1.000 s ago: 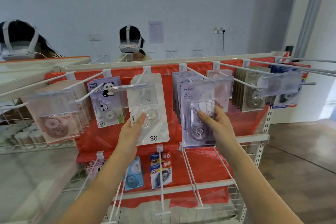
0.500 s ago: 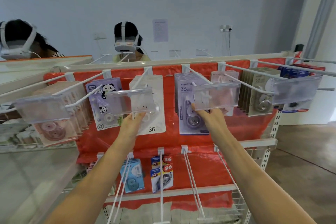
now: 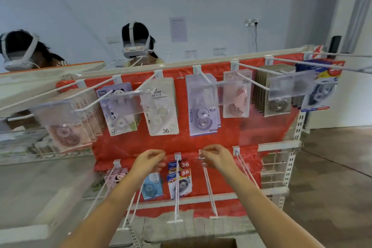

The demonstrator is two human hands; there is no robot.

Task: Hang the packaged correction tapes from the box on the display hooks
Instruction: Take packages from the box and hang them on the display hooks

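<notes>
Packaged correction tapes hang on the upper hooks of a red-backed rack: a white pack marked 36 and a purple stack in the middle. My left hand and my right hand hover below them, level with the lower hook row. Each has loosely curled fingers and holds nothing. Under the hands hang a blue pack and PET 36 packs. A lower hook under my right hand is bare. The cardboard box's rim shows at the bottom edge.
More packs fill the upper row: a pink stack, a panda pack, a pink pack, a grey stack, a blue pack. Long white hook rods jut towards me. Two people in headsets stand behind the rack.
Both hands let go of the white and purple packs on the upper hooks and dropped to the lower row. The packs stay hanging, pushed back towards the red panel.
</notes>
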